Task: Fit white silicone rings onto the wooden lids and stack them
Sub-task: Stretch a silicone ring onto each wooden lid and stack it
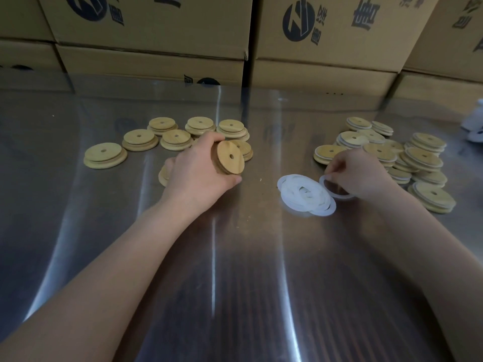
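My left hand [196, 171] grips a round wooden lid [231, 157] with a centre hole, held on edge above the table. Behind it lie several bare wooden lids [105, 155] spread in a loose group. My right hand [352, 173] pinches a white silicone ring [335, 193] at its rim, beside a flat pile of white rings [304, 194]. At the right sits a heap of wooden lids with white rings fitted [423, 163], some stacked on one another.
The work surface is a glossy table under a clear sheet [235, 270]. Brown cardboard boxes [156, 35] with dark printing wall off the far edge. A white object [474, 124] sits at the far right edge.
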Action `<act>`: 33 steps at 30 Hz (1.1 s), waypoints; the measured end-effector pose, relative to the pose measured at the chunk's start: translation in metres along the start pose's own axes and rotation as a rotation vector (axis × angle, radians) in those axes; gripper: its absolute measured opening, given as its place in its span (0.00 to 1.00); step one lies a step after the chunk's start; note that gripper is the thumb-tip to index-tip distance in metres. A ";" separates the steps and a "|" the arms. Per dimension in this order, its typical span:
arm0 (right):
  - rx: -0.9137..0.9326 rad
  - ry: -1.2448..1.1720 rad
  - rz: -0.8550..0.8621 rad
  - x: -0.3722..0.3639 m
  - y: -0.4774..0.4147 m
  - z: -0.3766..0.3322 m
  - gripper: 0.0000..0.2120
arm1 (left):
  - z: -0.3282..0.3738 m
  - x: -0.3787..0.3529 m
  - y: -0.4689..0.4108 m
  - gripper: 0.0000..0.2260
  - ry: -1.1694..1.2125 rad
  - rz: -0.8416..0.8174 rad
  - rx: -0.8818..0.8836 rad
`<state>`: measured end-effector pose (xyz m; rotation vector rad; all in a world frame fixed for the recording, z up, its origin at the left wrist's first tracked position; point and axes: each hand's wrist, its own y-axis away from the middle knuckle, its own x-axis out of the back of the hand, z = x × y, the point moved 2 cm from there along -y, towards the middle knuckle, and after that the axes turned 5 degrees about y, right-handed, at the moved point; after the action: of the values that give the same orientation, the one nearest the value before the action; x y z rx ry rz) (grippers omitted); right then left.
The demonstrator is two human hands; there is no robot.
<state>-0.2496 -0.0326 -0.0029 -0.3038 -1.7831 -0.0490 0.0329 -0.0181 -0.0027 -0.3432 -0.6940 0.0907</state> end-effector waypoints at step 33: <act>0.237 -0.236 0.519 0.018 0.024 -0.029 0.07 | -0.002 -0.024 0.006 0.19 1.210 -0.346 0.538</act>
<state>-0.2197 -0.0124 0.0179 -0.6094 -1.8673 0.5832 0.0159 -0.0180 -0.0208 0.2629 0.4857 -0.2503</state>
